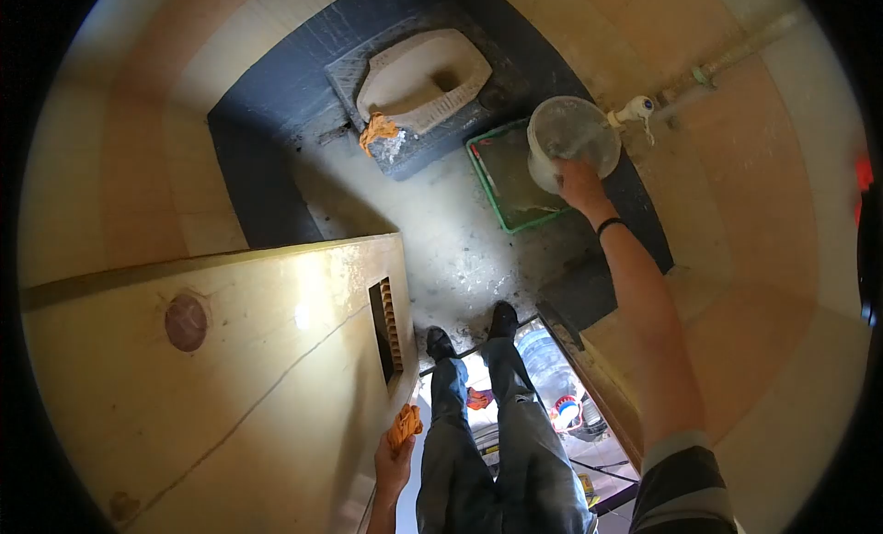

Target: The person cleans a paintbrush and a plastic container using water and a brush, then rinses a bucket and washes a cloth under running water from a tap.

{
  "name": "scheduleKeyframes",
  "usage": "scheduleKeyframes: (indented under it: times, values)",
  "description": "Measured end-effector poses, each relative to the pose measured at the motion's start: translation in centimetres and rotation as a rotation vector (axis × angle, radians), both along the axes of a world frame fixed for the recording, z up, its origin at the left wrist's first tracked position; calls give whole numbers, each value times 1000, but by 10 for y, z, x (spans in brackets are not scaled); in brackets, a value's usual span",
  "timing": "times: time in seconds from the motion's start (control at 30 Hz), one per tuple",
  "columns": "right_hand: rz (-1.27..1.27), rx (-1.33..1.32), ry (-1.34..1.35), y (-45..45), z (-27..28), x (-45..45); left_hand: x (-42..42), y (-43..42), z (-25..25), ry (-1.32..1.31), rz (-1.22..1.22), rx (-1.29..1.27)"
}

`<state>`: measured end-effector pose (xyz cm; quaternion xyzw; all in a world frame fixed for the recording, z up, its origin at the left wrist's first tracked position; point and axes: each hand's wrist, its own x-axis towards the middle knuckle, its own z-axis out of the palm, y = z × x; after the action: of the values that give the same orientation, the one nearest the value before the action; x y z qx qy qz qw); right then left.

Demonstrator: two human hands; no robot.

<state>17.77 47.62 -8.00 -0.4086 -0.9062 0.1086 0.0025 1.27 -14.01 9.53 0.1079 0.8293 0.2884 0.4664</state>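
Observation:
My left hand point(394, 467) is closed on a crumpled orange cloth point(405, 425), low in the view beside the door point(239, 368). On the right, my right hand point(581, 184) grips the near side of a translucent round plastic tub point(575, 129). The tub is tilted with its mouth toward me, close to the spout of a white wall tap point(633, 113). Whether water runs from the tap I cannot tell. Below the tub, a green-rimmed rectangular basin point(497, 201) stands on the floor, partly covered by the tub and my hand.
A squat toilet point(423, 79) is set in a raised dark slab at the back. Another orange cloth point(377, 132) lies at its near corner, beside white bits. The door stands at the left. Behind my feet, large clear bottles point(544, 359) sit past the threshold.

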Motion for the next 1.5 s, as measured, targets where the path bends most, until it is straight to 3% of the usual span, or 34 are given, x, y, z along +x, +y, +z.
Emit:
scheduleKeyframes:
  times: [0.03,0.1,0.17,0.27,0.33,0.37,0.43,0.47,0.53,0.63,0.77,0.83,0.97,1.03,1.07,1.1,1.17,1.33,1.43,1.5]
  values:
    - [5,-6,3,0,7,3,0,3,1,3,5,-6]
    - [-120,-640,107,3,22,14,2,7,4,-48,70,90]
    - [-191,-627,188,-3,18,12,4,14,5,-50,69,106]
    - [-103,-491,291,-17,4,-6,3,14,4,-59,74,116]
    - [-471,-965,582,-21,12,-15,7,14,0,-68,80,122]
    - [-471,-967,587,-23,12,-19,9,15,-1,-48,86,131]
    - [-946,-1298,993,-31,6,-25,8,18,2,-28,91,131]
    - [-949,-1300,995,-36,3,-27,8,20,2,-42,108,144]
    - [-960,-1615,1410,-48,4,-38,9,19,2,-61,125,156]
    - [-785,-1677,1552,-50,6,-55,10,18,1,-12,106,84]
    - [-861,-1636,1580,-46,51,-65,9,26,9,28,103,62]
    - [-745,-1732,1610,-38,61,-58,10,26,9,35,123,75]
    - [-785,-1628,1443,-32,34,-34,9,19,6,8,129,62]
    - [-434,-856,551,-30,21,-25,7,22,7,-21,135,89]
    - [-376,-454,367,-33,12,-24,7,23,10,-41,155,88]
    - [-383,-448,366,-34,9,-19,6,24,11,-60,179,86]
    - [-203,-63,-106,-38,4,-5,7,26,14,-42,168,93]
    - [-146,6,-37,-40,36,19,3,37,13,-12,43,25]
    - [-171,-52,-171,-41,65,21,-4,79,10,65,-80,24]
    - [-121,22,-135,-42,68,23,-7,114,-11,-112,4,185]
